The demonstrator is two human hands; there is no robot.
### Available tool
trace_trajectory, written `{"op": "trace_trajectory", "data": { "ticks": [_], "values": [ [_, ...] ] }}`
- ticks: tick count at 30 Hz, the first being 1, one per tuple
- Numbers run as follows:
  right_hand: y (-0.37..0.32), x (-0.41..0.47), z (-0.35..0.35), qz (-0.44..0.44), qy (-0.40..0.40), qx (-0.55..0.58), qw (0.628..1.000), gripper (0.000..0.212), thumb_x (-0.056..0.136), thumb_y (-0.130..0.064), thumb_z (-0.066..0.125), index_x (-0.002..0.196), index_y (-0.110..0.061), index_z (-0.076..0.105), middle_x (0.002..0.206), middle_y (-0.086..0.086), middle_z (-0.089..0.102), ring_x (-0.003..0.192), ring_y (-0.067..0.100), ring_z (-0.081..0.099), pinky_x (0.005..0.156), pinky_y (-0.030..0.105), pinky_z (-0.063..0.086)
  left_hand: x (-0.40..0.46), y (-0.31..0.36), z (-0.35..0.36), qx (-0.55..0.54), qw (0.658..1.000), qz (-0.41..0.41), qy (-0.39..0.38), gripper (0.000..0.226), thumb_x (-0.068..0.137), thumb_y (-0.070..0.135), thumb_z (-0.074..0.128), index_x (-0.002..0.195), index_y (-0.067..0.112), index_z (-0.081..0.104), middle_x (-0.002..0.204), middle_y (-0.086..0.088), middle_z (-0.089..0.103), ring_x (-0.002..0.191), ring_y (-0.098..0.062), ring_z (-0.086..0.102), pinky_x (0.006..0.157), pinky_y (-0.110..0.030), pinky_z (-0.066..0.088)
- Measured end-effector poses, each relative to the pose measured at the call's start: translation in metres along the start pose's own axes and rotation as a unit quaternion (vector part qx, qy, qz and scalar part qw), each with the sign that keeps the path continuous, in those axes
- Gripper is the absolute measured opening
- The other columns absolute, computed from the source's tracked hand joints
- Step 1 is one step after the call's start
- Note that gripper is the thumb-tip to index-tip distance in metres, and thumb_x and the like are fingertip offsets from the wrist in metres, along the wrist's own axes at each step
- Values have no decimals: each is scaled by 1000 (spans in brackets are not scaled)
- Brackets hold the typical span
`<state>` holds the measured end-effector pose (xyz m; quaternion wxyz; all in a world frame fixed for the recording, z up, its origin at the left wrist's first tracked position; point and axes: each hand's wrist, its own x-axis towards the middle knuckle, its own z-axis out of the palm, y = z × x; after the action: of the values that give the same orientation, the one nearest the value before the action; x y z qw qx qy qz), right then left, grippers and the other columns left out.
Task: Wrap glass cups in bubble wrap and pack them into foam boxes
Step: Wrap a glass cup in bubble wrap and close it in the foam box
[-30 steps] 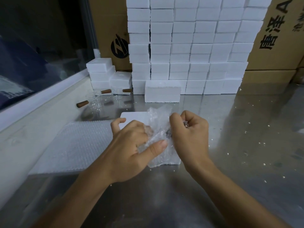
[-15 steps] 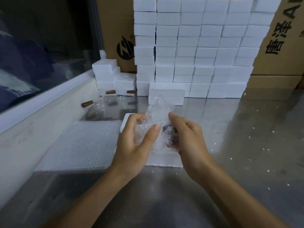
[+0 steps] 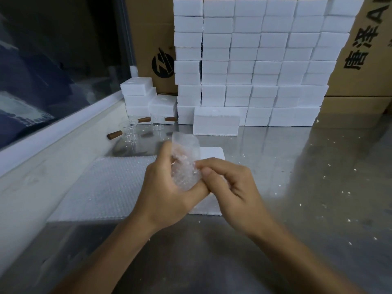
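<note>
gripping a clear bubble-wrapped bundle [image 3: 185, 166], left hand [image 3: 167, 192] curls round it; right hand [image 3: 231, 187] pinches its edge above white foam slab [image 3: 212, 152] mid-tabletop.

Bubble-wrapped bundle [image 3: 185, 164] now lifted upright at frame centre, rolled tighter; left hand [image 3: 167, 187] wrapped lower around it, right hand [image 3: 229, 187] shifted to its lower right edge, pinching the wrap.

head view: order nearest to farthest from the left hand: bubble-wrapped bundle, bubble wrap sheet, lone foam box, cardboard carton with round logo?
1. bubble-wrapped bundle, in the left hand grip.
2. bubble wrap sheet, flat on the table, to its left.
3. lone foam box, farther back, slightly right.
4. cardboard carton with round logo, against the back.
</note>
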<state>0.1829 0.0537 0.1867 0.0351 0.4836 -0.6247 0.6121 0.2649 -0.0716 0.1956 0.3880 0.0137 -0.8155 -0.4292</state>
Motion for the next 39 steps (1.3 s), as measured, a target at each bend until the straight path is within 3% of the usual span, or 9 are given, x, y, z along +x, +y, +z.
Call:
{"op": "trace_trajectory", "data": {
  "ticks": [3, 9, 15, 20, 24, 29, 32, 34, 39],
  "values": [
    [-2, -1, 3, -39, -61, -24, 997, 43, 100, -32, 41, 79, -2, 64, 71, 6, 60, 70, 23, 56, 65, 44, 44, 2, -1, -4, 4, 1000, 24, -5, 60, 63, 49, 78, 100, 15, 45, 87, 2, 61, 74, -23, 64, 55, -49, 52],
    [-2, -1, 4, -45, -103, -28, 993, 46, 102, -33, 43, 61, -13, 47, 53, -2, 40, 50, 11, 40, 53, 26, 30, 0, -1, -5, 21, 996, 55, -63, 47, 59, 33, 81, 93, 13, 57, 82, -2, 65, 66, -25, 64, 51, -43, 51],
    [-3, -7, 7, -38, -25, -39, 998, 18, 90, -42, 61, 92, -25, 58, 80, -16, 60, 73, 8, 61, 63, 19, 42, 6, -1, -7, 50, 994, 84, -53, 35, 66, 31, 80, 73, 8, 55, 78, -7, 58, 71, -28, 57, 60, -43, 46],
    [-2, -2, -1, -60, -67, -101, 991, 66, 69, -42, 87, 123, -22, 56, 114, -12, 59, 106, 14, 61, 79, 22, 52, 13, -13, -19, -111, 991, -70, -5, 54, 64, 44, 79, 66, 0, 48, 73, -29, 52, 63, -35, 55, 56, -45, 46],
    [-2, -2, -2, 31, -81, -79, 993, 61, 60, -26, 93, 111, -28, 61, 101, -17, 66, 93, 7, 65, 73, 15, 50, 12, -17, -18, -207, 954, -200, -84, 67, 63, 49, 81, 70, -11, 52, 67, -31, 46, 66, -32, 51, 59, -38, 41],
    [-12, 5, -8, 185, -55, 135, 972, 57, 54, -19, 92, 105, -14, 68, 93, 4, 74, 86, 20, 72, 75, 32, 59, 16, -20, -31, -364, 862, -299, -188, 58, 59, 63, 83, 90, 15, 79, 92, -10, 68, 86, -27, 65, 74, -33, 52],
    [-15, 9, -8, 282, -81, 281, 914, 74, 55, -19, 88, 124, -10, 62, 104, 10, 74, 99, 27, 71, 88, 37, 58, 14, -21, -36, -433, 820, -297, -227, 62, 53, 60, 89, 95, 16, 79, 74, -2, 66, 49, -9, 46, 42, -16, 38],
    [-15, 9, -9, 330, -86, 336, 878, 77, 54, -26, 85, 126, -10, 62, 108, 9, 73, 99, 24, 71, 92, 37, 56, 13, -22, -34, -490, 780, -283, -266, 50, 66, 52, 85, 99, 15, 77, 66, -1, 64, 36, -9, 23, 38, -16, 30],
    [-11, 9, -13, 362, -89, 382, 846, 40, 53, -28, 83, 91, -18, 75, 81, 2, 70, 67, 11, 64, 59, 22, 52, 14, -28, -33, -523, 744, -256, -327, 36, 83, 50, 71, 100, 18, 74, 75, -1, 72, 31, -12, 20, 41, -20, 30]
  ]
}}
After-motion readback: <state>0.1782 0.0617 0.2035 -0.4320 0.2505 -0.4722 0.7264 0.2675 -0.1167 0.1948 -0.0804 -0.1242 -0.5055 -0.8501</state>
